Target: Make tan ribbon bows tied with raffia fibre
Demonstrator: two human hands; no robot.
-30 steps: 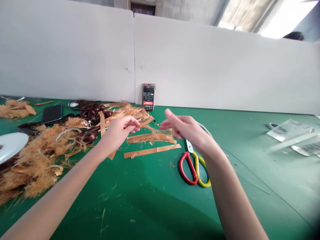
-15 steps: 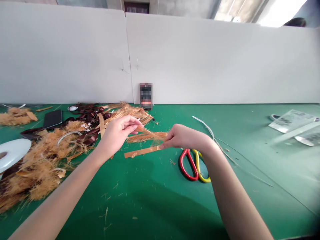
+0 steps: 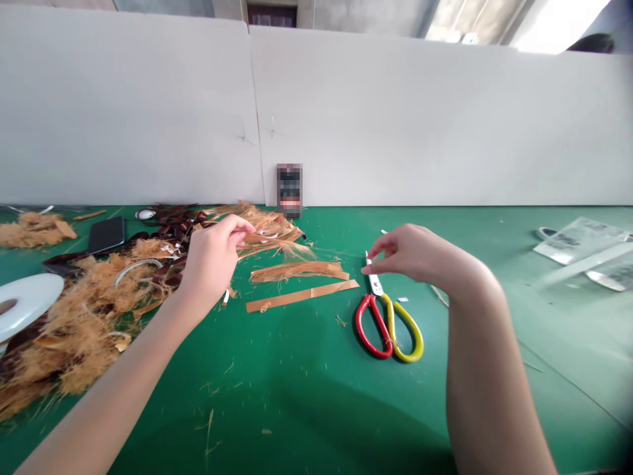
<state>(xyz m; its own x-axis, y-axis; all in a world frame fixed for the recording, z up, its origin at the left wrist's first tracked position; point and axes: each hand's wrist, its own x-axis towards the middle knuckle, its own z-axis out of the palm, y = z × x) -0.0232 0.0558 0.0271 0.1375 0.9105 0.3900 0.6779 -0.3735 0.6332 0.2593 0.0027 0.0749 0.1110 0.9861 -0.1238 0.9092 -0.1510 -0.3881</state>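
Observation:
My left hand (image 3: 213,254) is closed in a pinch on a frayed brown ribbon (image 3: 277,245), whose loose strands fan out to the right. Fine threads (image 3: 341,253) stretch faintly from there to my right hand (image 3: 408,257), where thumb and fingers are pinched together. Just below that hand lies a pair of scissors (image 3: 376,285) with one red and one yellow handle. Between the hands, a shredded bundle of brown ribbon (image 3: 299,270) rests on the green table, and nearer me a flat brown ribbon strip (image 3: 301,295) lies separately.
Tangled tan fibres (image 3: 93,316) and dark brown ribbon (image 3: 173,224) spread along the left, with a black phone (image 3: 106,235) and a white roll (image 3: 34,297). A pixelated device (image 3: 289,190) leans on the white partition (image 3: 420,119). Clear plastic packets (image 3: 583,241) lie at right.
My right hand has moved right, off the ribbon strip and bundle, drawing threads out. My left hand has shifted slightly left with the frayed ribbon. The scissor blades now show.

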